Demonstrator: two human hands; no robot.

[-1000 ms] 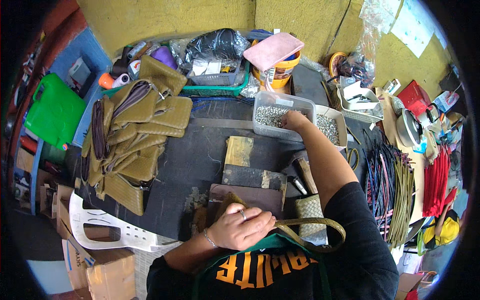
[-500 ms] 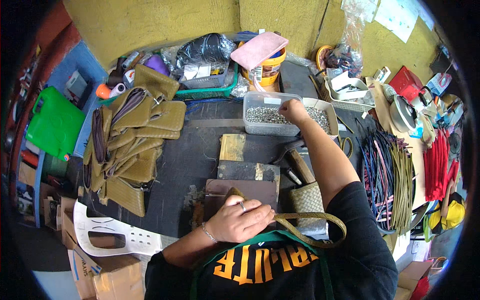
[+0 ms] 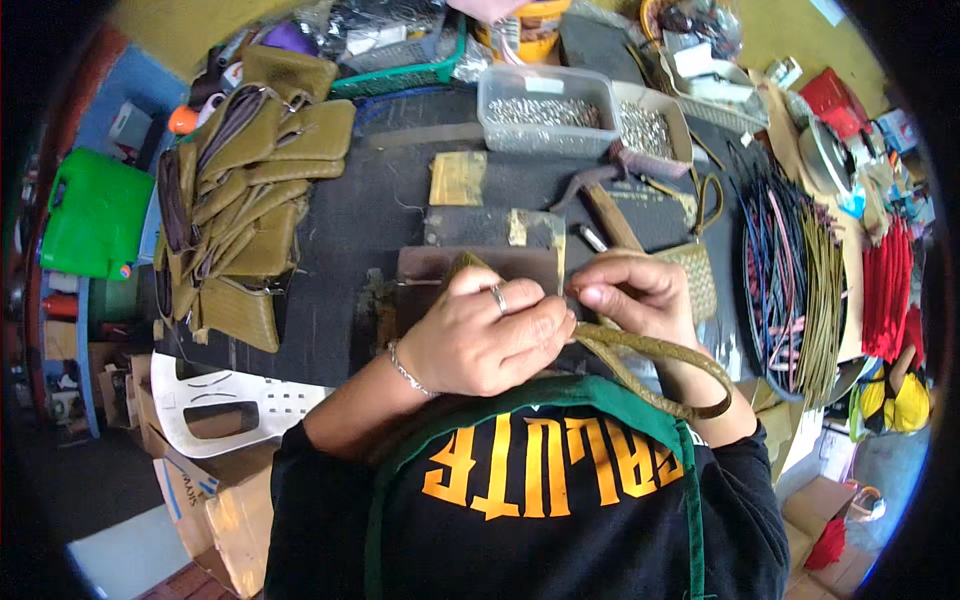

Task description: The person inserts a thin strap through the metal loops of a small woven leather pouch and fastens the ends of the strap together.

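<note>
My left hand [image 3: 480, 335] is closed around an olive strap [image 3: 685, 352], which loops out to the right over my right wrist. A small olive tip [image 3: 466, 262] pokes up past the left knuckles. Close to the left fingertips, my right hand [image 3: 640, 295] has its thumb and forefinger pinched together; whatever lies between them is too small to make out. Both hands are over a brown board [image 3: 420, 270] at the near side of the table. Beyond it, a clear plastic tub [image 3: 545, 140] and a whitish tub [image 3: 680, 145] hold many small metal pieces.
Olive zipped pouches [image 3: 300, 165] are heaped at the left. A wooden-handled tool [image 3: 612, 218] and an olive woven pouch [image 3: 700, 275] lie right of the boards. Bundled straps [image 3: 815, 330] and red strips [image 3: 885, 290] hang farther right. A white plastic chair [image 3: 180, 415] stands near left.
My right hand has come back from the clear tub to beside my left hand, fingers pinched. The left hand still grips the strap. The view has tilted lower.
</note>
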